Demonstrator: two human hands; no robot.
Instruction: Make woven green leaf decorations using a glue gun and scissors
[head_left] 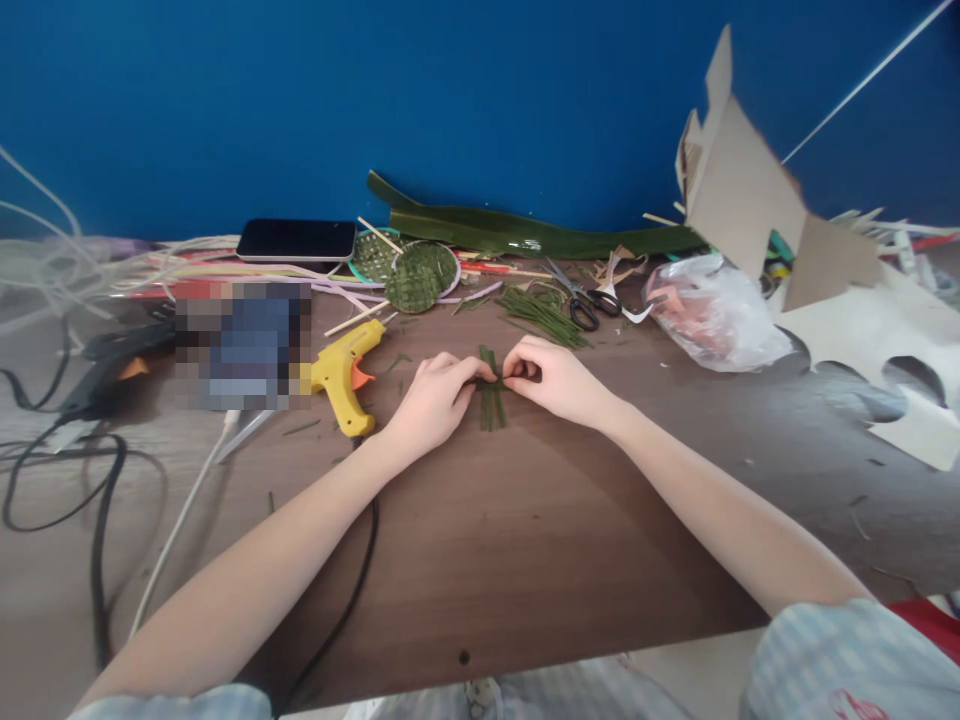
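Between my hands, a small weave of green leaf strips [491, 412] lies on the brown table, some strips running away from me and at least one crossing them. My left hand [437, 402] pinches the weave's left side with thumb and forefinger. From the other side, my right hand [556, 382] grips the right end of a crossing strip, its fingers curled. My fingertips hide part of the crossing. Just beyond my right hand lies a pile of cut green strips [544, 312], with black-handled scissors [583, 308] beside it.
Left of my left hand rests a yellow glue gun [341, 375], its black cord running toward me. Round woven leaf pieces [415, 277], a phone [296, 240] and long leaves [525, 232] line the back. At right are a plastic bag [720, 315] and cut cardboard [757, 180].
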